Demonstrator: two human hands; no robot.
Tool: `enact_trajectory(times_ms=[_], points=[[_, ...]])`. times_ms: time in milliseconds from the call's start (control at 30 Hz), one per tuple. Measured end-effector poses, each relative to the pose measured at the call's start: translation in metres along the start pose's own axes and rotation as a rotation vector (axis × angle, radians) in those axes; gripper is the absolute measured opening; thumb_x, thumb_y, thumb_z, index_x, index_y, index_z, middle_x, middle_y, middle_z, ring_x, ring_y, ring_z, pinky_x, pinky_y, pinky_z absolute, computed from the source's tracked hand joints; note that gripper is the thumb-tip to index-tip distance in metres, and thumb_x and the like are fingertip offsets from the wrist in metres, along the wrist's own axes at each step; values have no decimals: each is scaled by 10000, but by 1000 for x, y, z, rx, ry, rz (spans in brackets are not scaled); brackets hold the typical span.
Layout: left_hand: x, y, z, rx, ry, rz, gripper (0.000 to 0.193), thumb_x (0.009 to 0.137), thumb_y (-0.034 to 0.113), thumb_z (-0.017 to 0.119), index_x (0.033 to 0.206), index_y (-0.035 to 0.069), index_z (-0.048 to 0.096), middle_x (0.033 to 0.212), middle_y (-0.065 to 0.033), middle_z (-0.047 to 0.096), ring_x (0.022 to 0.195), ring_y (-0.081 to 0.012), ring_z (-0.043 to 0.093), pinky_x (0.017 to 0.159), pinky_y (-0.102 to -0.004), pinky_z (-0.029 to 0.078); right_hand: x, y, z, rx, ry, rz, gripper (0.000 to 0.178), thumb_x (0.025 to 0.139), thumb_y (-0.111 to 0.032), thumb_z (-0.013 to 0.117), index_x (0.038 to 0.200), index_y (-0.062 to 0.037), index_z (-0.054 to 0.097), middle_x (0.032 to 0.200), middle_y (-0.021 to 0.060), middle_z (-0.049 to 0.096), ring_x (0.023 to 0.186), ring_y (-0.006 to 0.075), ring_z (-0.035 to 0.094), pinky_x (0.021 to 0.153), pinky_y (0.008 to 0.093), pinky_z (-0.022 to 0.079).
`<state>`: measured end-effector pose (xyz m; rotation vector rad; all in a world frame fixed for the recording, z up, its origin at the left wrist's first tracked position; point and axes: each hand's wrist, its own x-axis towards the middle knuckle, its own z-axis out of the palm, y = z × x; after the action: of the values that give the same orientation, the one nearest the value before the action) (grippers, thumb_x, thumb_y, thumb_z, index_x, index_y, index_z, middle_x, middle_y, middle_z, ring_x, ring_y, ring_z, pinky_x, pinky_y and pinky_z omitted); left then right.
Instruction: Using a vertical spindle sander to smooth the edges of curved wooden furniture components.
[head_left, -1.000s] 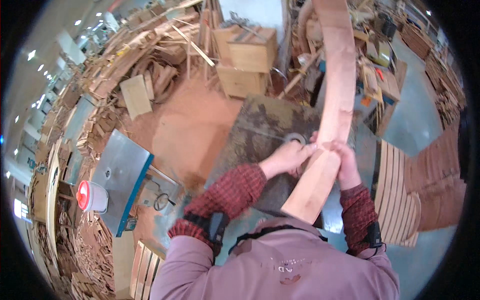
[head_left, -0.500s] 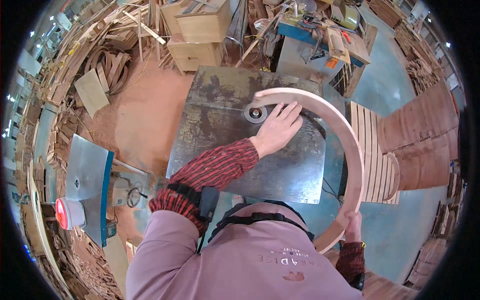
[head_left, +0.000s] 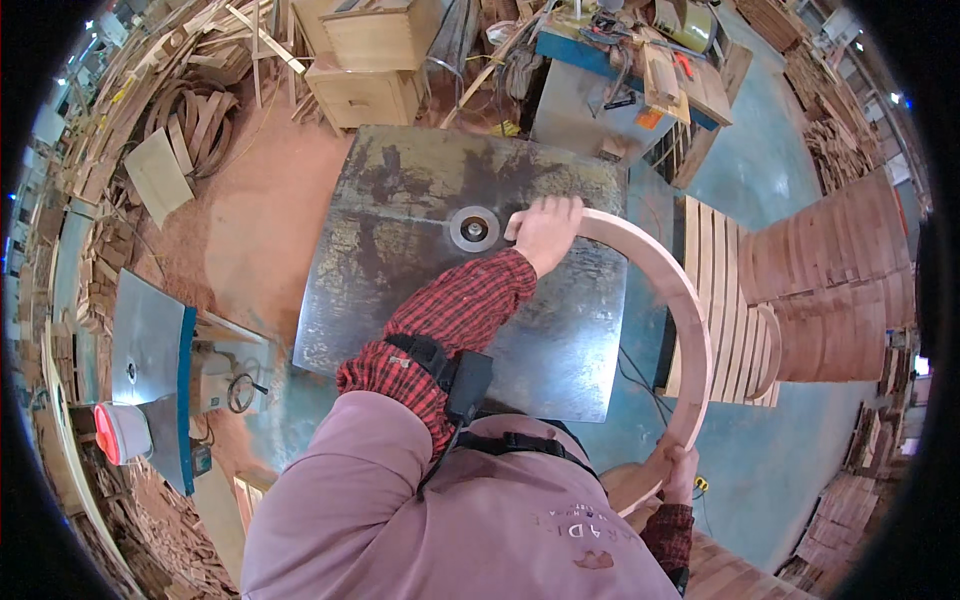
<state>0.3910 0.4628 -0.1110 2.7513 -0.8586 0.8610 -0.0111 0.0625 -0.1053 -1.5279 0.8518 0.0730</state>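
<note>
Here the left hand [head_left: 548,232] and right hand [head_left: 680,472] have fingers clamped on the wooden arc [head_left: 697,325], overhanging the surface's [head_left: 570,340] right edge, so one slipping grip could tip it.

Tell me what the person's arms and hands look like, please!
The left hand and right hand wear no gloves. The left arm has a red-and-black checked oversleeve, a black strap, a dark box and a thin dark cable, then a dusty mauve sleeve. The right arm has a similar checked oversleeve, partly hidden.
</note>
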Motion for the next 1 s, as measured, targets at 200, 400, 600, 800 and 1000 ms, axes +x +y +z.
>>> enact_trajectory(times_ms=[200,400,600,800,1000], points=[[-10,-13,11,-148,-295,-342,141,912,136,633,1012,40,659,950,-144,712,934,-316,751,797,-448,621,10,1,2,45,28,-28,392,847,-93,604,1219,27,630,1008,103,669,868,227,668,782,358,563],[-22,-31,19,-53,-154,-338,122,902,148,635,987,66,667,958,-118,699,960,-307,709,889,-435,557,-10,-4,47,262,-29,-72,448,1093,-383,598,1364,-26,599,1176,76,666,1040,204,650,894,332,547],[-22,-45,23,-21,-175,-363,110,909,154,621,980,80,661,970,-105,689,985,-293,695,900,-428,541,14,-6,46,377,-53,18,594,1095,-575,523,1382,-62,609,1165,54,670,1042,184,645,909,344,540],[-27,-47,20,5,-168,-390,104,902,155,613,981,96,647,968,-99,676,986,-286,686,891,-423,534,21,-9,48,362,-103,12,597,1077,-598,545,1361,-78,617,1149,43,664,1033,182,640,882,349,541],[-45,-55,-4,-4,-176,-415,120,908,166,615,992,80,622,989,-115,656,1018,-306,669,910,-445,535,30,1,40,314,-125,-24,616,1093,-574,525,1449,-73,574,1268,29,645,1141,185,617,967,355,518]])
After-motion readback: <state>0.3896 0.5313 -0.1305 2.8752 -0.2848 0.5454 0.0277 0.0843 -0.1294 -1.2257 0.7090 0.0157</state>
